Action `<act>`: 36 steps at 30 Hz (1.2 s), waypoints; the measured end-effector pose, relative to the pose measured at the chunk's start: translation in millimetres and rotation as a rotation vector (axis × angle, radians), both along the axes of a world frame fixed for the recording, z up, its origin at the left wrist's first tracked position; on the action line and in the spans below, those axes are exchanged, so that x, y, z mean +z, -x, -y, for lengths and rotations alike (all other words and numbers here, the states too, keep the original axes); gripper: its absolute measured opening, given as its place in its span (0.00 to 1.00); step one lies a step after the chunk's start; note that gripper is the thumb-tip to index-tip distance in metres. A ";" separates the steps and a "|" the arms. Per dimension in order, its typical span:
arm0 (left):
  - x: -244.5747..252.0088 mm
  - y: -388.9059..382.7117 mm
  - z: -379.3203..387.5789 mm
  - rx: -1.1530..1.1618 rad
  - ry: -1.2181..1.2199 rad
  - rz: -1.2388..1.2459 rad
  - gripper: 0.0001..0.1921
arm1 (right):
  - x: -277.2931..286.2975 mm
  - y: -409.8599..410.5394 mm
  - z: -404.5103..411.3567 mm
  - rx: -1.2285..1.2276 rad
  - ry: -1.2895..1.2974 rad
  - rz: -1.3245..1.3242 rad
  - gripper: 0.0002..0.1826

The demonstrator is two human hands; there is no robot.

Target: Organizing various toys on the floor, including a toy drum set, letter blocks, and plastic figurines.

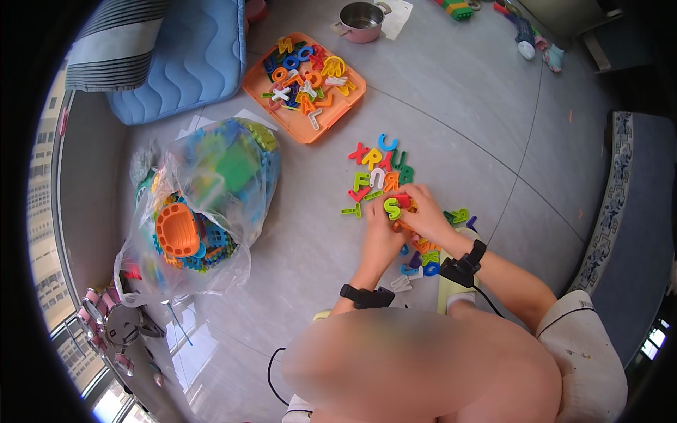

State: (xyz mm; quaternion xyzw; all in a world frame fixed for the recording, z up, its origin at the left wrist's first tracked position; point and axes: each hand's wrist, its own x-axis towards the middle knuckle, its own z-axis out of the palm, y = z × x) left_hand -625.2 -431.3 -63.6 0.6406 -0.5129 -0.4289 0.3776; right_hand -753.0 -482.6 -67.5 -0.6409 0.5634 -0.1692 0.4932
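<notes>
Over a pile of plastic toy letters, my left hand (385,238) holds a lime-green letter S (392,209) at its fingertips. My right hand (429,215) meets it from the right, its thumb close to the S and its fingers around a red plastic letter (403,200), whose shape is partly covered. Orange letters show beneath both hands. Just beyond lie a white letter U (377,178), a yellow R (372,158), a red X (359,153) and a blue C (387,141). Nearer me are a blue ring-shaped letter (431,269) and a white letter (402,284).
An orange tray (304,132) with many more letters stands ahead to the left. Left of me sits a clear plastic bag (232,264) of building toys. A pink pot (362,33) is farther off, a toy drum set (120,325) by the window, a blue-grey mat (629,222) at right.
</notes>
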 end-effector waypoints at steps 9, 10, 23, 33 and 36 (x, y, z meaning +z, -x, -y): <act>49.5 -61.7 126.4 0.007 0.051 0.001 0.32 | 73.7 -73.1 110.7 -0.312 -0.282 0.664 0.12; 66.7 -78.5 146.4 -0.007 0.014 0.058 0.32 | 84.2 -83.7 131.9 -0.255 -0.337 0.751 0.13; 37.5 -44.6 -16.3 -0.268 0.078 0.419 0.58 | 0.3 -16.8 131.2 0.582 0.491 -0.220 0.37; 3.8 -24.8 -78.2 -0.521 0.163 0.681 0.60 | 62.9 107.0 25.7 0.176 0.087 -0.534 0.21; -0.8 -6.8 -63.5 -0.722 0.327 0.658 0.59 | 39.4 140.0 3.2 0.127 -0.139 -0.671 0.18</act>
